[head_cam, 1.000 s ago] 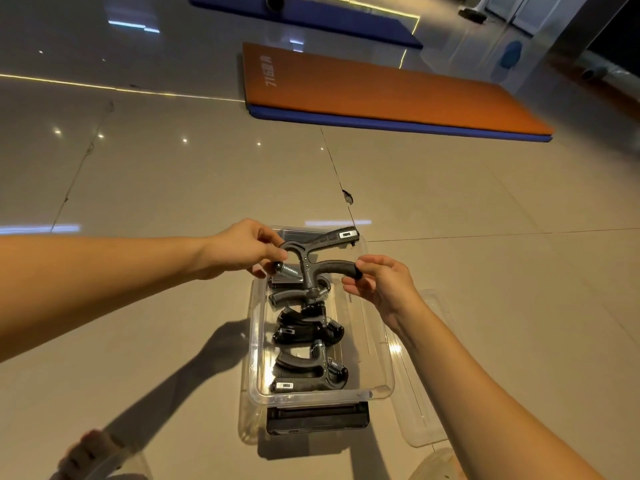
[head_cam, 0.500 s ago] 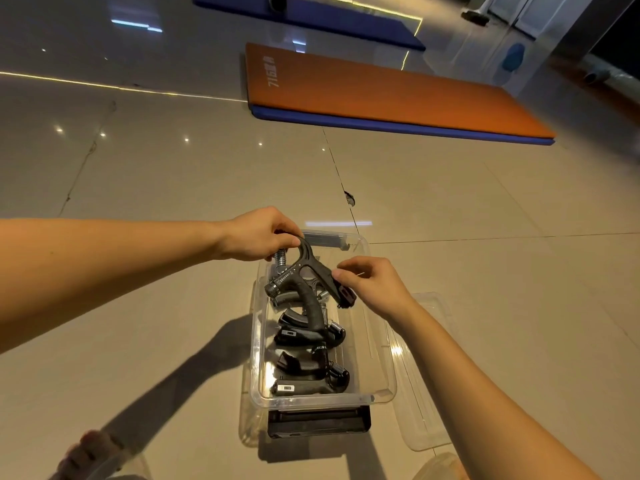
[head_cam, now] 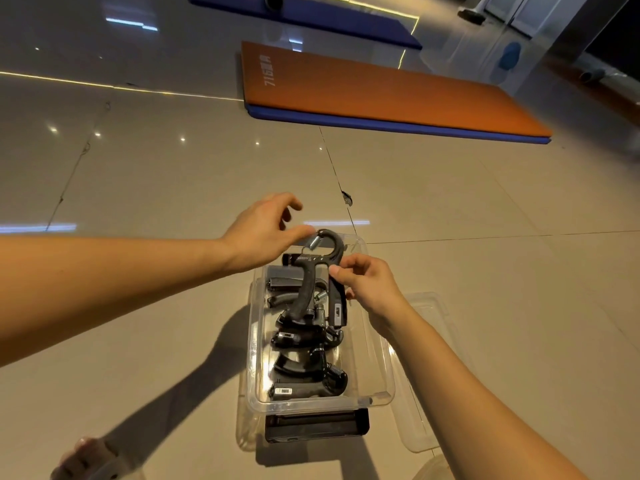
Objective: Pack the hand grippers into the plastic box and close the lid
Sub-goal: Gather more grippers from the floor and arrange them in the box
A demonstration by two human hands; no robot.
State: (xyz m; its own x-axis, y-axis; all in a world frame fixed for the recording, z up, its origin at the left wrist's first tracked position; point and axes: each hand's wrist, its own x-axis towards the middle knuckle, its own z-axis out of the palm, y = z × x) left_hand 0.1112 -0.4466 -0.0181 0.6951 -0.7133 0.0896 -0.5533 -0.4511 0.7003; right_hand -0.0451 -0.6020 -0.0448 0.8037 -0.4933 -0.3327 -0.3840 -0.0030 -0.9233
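Note:
A clear plastic box [head_cam: 252, 344] stands on the tiled floor with several black hand grippers [head_cam: 303, 374] lying in it. Another black hand gripper [head_cam: 304, 294] hangs upright over the far half of the box, loop and spring on top, handles pointing down onto the packed ones. My right hand [head_cam: 369, 287] pinches its right handle between thumb and fingers. My left hand [head_cam: 263, 230] is beside the loop with fingers spread, only the thumb tip touching near the spring. The clear lid [head_cam: 434, 341] lies on the floor right of the box, partly under my right forearm.
A black flat case [head_cam: 315, 426] lies against the near end of the box. An orange mat [head_cam: 381, 91] and a blue mat [head_cam: 311, 15] lie farther off. A bare foot [head_cam: 83, 459] is at the bottom left, and the edge of a clear container [head_cam: 433, 469] at the bottom right.
The held gripper has turned from lying crosswise to upright and come down into the box. My left hand has loosened from its top; my right hand has shifted onto the right handle.

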